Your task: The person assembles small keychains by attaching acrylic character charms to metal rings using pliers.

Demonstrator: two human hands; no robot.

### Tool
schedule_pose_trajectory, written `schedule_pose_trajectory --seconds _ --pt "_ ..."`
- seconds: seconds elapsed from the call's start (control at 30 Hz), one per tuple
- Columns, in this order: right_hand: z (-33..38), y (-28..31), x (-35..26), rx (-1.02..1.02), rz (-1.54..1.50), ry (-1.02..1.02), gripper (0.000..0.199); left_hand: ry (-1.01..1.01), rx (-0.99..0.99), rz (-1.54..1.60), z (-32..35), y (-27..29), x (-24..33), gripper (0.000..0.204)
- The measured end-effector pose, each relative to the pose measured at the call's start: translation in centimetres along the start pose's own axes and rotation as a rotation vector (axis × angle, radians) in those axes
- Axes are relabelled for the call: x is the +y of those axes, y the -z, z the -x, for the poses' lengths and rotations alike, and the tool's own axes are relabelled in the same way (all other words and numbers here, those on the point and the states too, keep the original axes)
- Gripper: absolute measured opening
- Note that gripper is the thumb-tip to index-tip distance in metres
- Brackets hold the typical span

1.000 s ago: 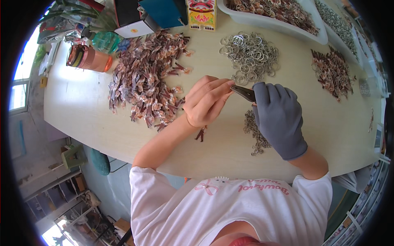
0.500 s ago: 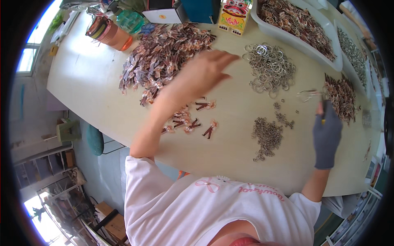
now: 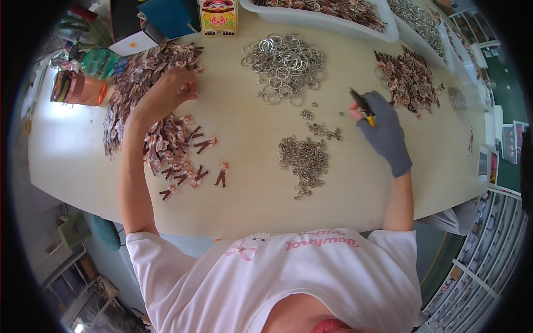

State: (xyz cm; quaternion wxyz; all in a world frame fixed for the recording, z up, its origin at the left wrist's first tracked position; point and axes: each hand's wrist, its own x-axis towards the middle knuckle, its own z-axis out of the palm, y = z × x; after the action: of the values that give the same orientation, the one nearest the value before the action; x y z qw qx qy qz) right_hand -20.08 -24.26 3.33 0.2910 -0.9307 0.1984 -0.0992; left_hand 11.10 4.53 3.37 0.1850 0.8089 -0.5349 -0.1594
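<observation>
My bare left hand (image 3: 172,89) is at the right side of a large heap of flat figure charms (image 3: 130,91). Its fingers are bent together, and whatever may be between them is hidden. In my gloved right hand (image 3: 383,127) is a pair of pliers (image 3: 363,104) with dark jaws and a yellow-edged handle, pointing up and left. Left of it lie small loose metal rings (image 3: 304,161) in a pile, with larger split key rings (image 3: 286,64) heaped farther back. To its right is a pile of charms with rings on them (image 3: 408,80).
Several single charms (image 3: 222,173) lie apart near the left heap. White plastic bins (image 3: 333,25) of charms and rings line the far right. A yellow box (image 3: 219,19), a white box (image 3: 136,43) and an orange-tinted jar (image 3: 80,89) stand along the back left.
My left hand has gone from the table's middle back over the charm heap. My right hand has drawn away from the right pile, and the key ring by its pliers no longer shows there. The view has turned right.
</observation>
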Motion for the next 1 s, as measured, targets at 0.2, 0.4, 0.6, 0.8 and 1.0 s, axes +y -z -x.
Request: schedule_pose_trajectory --seconds 0.2,0.4,0.6,0.8,1.0 --pt "-0.2 -1.9 -0.6 -0.122 0.049 0.182 0.021 -0.108 -0.004 0.548 0.7 -0.9 4.8 0.012" --pt "-0.5 -3.1 -1.0 -0.098 0.180 0.424 0.024 -0.091 -0.174 1.257 -0.7 -6.1 9.8 0.006" --pt "-0.2 -2.7 -1.8 -0.138 0.238 0.396 0.026 -0.058 -0.165 1.345 -1.4 -8.8 9.7 0.007" --pt "-0.5 -1.3 -2.7 -0.334 -0.009 0.134 0.023 0.019 -0.216 1.354 -0.9 -10.0 11.1 0.012" --pt "-1.2 -3.2 -6.0 -0.329 -0.610 -0.041 0.015 -0.032 -0.170 1.275 -0.1 -10.3 12.6 0.012"
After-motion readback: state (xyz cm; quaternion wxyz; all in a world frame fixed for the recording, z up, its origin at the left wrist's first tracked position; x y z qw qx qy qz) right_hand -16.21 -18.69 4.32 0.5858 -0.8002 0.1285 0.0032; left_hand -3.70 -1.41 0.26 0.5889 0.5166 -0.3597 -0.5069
